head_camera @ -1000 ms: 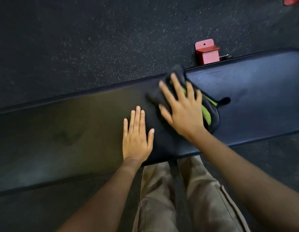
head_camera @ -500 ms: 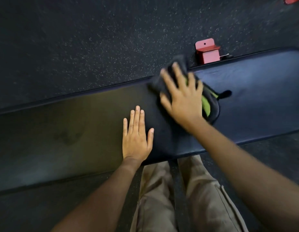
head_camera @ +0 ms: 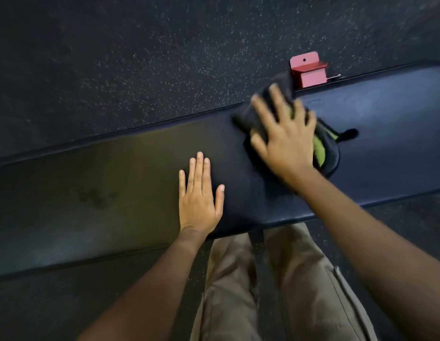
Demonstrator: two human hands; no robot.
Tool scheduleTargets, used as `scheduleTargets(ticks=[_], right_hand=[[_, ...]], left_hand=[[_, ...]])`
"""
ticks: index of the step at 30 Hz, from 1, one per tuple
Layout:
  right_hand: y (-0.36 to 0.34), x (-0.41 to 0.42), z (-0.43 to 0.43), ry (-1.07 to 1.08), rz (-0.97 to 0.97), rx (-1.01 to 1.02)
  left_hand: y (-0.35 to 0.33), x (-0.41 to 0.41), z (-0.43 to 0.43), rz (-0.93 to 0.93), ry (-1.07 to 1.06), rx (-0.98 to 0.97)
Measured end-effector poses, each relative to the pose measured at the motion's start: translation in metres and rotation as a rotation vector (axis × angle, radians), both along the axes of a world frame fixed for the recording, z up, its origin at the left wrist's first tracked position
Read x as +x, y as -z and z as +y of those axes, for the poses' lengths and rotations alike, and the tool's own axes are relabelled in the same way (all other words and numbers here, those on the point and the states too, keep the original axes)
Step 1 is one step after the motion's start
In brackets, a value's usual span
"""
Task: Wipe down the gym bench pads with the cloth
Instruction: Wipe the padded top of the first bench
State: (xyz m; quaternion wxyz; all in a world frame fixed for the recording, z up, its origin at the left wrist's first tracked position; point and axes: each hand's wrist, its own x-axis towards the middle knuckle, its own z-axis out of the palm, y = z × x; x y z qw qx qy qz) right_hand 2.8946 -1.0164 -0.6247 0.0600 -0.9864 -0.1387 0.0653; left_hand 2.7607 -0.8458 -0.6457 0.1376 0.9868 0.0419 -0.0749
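Khaki trousers [head_camera: 238, 279] stand nearest; the left grip [head_camera: 199, 200] lies flat, fingers straight, on the dark bench pad [head_camera: 91, 188]; just right and farther, the right grip [head_camera: 285, 141], fingers spread wide, presses the dark, green-lined cloth [head_camera: 329, 156] onto the pad near its far edge; beyond, a red bracket [head_camera: 309, 72] sits on speckled floor [head_camera: 140, 57].

Your worktop [head_camera: 91, 193], a long dark pad, crosses the frame from lower left to upper right. Your left hand [head_camera: 200, 200] lies flat at its centre; right of it, your right hand [head_camera: 285, 141] presses the cloth [head_camera: 331, 156]. Beyond, the speckled floor [head_camera: 140, 57] bears a red bracket [head_camera: 309, 72].
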Motion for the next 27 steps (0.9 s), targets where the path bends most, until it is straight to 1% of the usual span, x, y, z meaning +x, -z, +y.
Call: scheduleTargets(ticks=[2, 3, 4, 6, 7, 8, 10, 11, 12, 13, 14, 17, 18, 19, 20, 21, 22, 24, 25, 26, 27], right_hand=[[0.000, -0.058, -0.024, -0.307, -0.026, 0.018], [-0.002, -0.085, -0.042, -0.412, -0.022, 0.018], [-0.003, -0.102, -0.063, -0.479, -0.030, 0.016], [-0.004, -0.091, -0.104, -0.528, -0.026, -0.010], [-0.002, -0.073, -0.120, -0.483, -0.026, -0.029], [0.000, -0.051, -0.128, -0.365, -0.041, -0.041], [0.001, 0.005, -0.121, 0.017, -0.028, -0.035], [0.001, 0.029, -0.107, 0.164, -0.001, -0.031], [0.000, 0.045, -0.096, 0.235, 0.019, -0.029], [-0.001, 0.049, -0.090, 0.213, 0.031, -0.032], [-0.002, 0.040, -0.090, 0.107, 0.027, -0.030], [-0.002, -0.033, -0.140, -0.382, -0.007, -0.006], [-0.004, -0.054, -0.164, -0.487, 0.000, 0.004], [-0.006, -0.061, -0.189, -0.543, 0.013, 0.001], [-0.007, -0.054, -0.215, -0.548, 0.016, -0.017], [-0.007, -0.037, -0.233, -0.491, 0.012, -0.035], [-0.006, -0.015, -0.246, -0.362, -0.001, -0.045], [-0.007, 0.042, -0.254, 0.072, 0.014, -0.030], [-0.007, 0.064, -0.240, 0.251, 0.053, -0.012], [-0.006, 0.077, -0.226, 0.342, 0.083, -0.008], [-0.008, 0.079, -0.219, 0.323, 0.089, -0.017]], left_hand=[[-0.002, 0.000, -0.003, -0.011, -0.012, -0.010], [-0.003, 0.002, -0.006, -0.019, -0.009, -0.017], [-0.005, 0.004, -0.010, -0.027, 0.003, -0.028], [-0.009, 0.009, -0.025, -0.038, 0.040, -0.062], [-0.010, 0.012, -0.036, -0.036, 0.053, -0.083], [-0.010, 0.015, -0.047, -0.029, 0.060, -0.104], [-0.008, 0.021, -0.070, -0.021, 0.057, -0.129], [-0.007, 0.024, -0.078, -0.017, 0.047, -0.127], [-0.006, 0.027, -0.090, -0.014, 0.025, -0.122], [-0.005, 0.030, -0.098, -0.011, 0.002, -0.120], [-0.006, 0.031, -0.104, -0.006, -0.017, -0.125], [-0.008, 0.034, -0.123, -0.002, -0.007, -0.119], [-0.008, 0.035, -0.127, -0.002, 0.006, -0.108], [-0.008, 0.035, -0.131, -0.008, 0.017, -0.100], [-0.008, 0.037, -0.139, -0.009, 0.022, -0.097], [-0.008, 0.040, -0.146, -0.017, 0.024, -0.094], [-0.008, 0.044, -0.155, -0.015, 0.024, -0.093], [-0.007, 0.055, -0.177, -0.017, 0.036, -0.102], [-0.006, 0.058, -0.181, -0.016, 0.038, -0.101], [-0.006, 0.063, -0.189, -0.019, 0.035, -0.100], [-0.004, 0.068, -0.199, -0.026, 0.035, -0.104]])
